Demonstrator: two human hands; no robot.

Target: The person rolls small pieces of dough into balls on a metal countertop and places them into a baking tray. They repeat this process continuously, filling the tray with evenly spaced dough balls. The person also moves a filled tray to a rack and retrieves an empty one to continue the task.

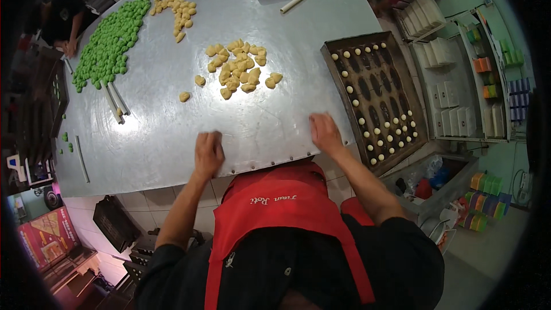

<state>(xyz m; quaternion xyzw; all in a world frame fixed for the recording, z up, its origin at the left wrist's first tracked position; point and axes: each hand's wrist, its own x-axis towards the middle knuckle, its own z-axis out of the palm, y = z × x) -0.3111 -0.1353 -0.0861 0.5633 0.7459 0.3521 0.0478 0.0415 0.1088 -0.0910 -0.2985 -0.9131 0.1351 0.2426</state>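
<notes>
Because the yellow dough pieces (234, 72) lie on the metal table (261, 129) beyond the left hand (209, 154) and right hand (326, 133), they seem placed for easy reach. Both hands are curled; from here, I cannot tell whether either grips anything.

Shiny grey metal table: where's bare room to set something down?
Free: between the central pale-yellow dough lumps and the dark rectangular right-hand tray; also between the two long white rods and the left hand. Crowded: upper left, packed with round green dough balls.

glossy metal table (258, 129), matt dough lumps (243, 77), cloth apron (281, 186)
</notes>
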